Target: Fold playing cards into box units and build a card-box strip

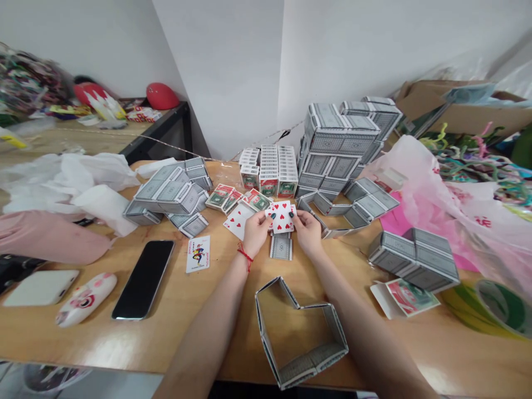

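Note:
Both my hands hold a heart-suit playing card (pixel 281 216) face up at its two side edges. My left hand (pixel 256 233), with a red string bracelet at the wrist, pinches the left edge. My right hand (pixel 307 229) pinches the right edge, where part of another card shows behind. Just below lies a grey-backed card (pixel 281 247) on the table. Left of my left hand are a face-up three of hearts (pixel 238 220) and a joker card (pixel 198 254). Between my forearms stands a heart-shaped frame of folded cards (pixel 301 332).
Behind my hands are boxed card decks (pixel 277 166) in rows and a tall stack of card frames (pixel 332 144). More card frames (pixel 166 191) stand left. A phone (pixel 143 280) lies left; a card block (pixel 415 257) and green tape roll (pixel 490 307) are right.

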Available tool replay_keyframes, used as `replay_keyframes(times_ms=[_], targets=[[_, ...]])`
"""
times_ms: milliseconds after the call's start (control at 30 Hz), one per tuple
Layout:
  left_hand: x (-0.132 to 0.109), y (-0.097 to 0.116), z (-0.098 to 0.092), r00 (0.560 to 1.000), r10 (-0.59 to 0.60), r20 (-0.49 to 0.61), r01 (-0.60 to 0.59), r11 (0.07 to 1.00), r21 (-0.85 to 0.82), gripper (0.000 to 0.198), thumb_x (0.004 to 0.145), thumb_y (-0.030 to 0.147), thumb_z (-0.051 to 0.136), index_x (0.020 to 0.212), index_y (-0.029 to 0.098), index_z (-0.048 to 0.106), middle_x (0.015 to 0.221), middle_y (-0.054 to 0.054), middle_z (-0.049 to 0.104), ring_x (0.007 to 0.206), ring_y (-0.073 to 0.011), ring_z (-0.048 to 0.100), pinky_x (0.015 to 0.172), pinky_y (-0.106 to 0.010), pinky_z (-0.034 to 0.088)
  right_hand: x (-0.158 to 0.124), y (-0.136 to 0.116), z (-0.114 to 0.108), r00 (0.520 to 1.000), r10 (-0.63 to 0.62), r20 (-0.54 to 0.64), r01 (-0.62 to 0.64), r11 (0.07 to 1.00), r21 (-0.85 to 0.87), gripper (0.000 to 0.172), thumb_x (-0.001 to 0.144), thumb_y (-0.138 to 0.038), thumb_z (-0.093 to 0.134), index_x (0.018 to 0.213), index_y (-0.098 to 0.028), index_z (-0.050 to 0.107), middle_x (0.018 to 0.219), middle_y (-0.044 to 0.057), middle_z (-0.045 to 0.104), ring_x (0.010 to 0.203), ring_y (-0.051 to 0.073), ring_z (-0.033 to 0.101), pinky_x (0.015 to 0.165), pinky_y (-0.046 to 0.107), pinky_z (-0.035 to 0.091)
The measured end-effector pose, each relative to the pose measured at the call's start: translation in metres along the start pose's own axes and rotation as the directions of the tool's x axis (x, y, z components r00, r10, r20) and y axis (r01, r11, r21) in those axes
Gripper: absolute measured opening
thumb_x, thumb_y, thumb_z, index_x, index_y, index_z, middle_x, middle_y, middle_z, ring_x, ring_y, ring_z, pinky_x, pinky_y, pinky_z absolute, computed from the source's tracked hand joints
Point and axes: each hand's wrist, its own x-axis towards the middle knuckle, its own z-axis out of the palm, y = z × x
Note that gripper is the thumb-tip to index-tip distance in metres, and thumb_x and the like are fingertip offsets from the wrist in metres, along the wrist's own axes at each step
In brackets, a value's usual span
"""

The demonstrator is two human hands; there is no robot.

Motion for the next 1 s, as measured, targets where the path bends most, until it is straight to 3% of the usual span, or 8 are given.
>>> replay_keyframes(times_ms=[333, 1000], targets=[[0.0005, -0.0016, -0.0008, 0.999, 0.03, 0.036, -0.033, 0.996, 0.078, 0.017, 0.07, 0.028, 0.057, 0.078, 0.013, 0.061, 0.07, -0.001, 0.062, 0.065, -0.0132, 0.056, 0.059, -0.024, 0.045, 0.0003, 0.001, -0.0005, 1.0, -0.007, 0.0, 0.007, 1.0, -0.025, 0.033, 0.068, -0.046, 0.062, 0.084, -0.017, 0.059, 0.077, 0.005, 0.067, 0.062, 0.015, 0.058, 0.058, 0.028, 0.046], [-0.002, 0.0023, -0.0004, 0.999, 0.017, 0.051, -0.02, 0.998, 0.065, 0.019, 0.07, 0.027, 0.058, 0.082, 0.013, 0.063, 0.073, -0.002, 0.065, 0.066, -0.0137, 0.058, 0.06, -0.024, 0.046, 0.0005, 0.0018, -0.001, 1.0, -0.015, 0.007, 0.015, 1.0, -0.024, 0.03, 0.069, -0.044, 0.062, 0.081, -0.018, 0.057, 0.075, 0.003, 0.065, 0.061, 0.014, 0.057, 0.058, 0.027, 0.045]])
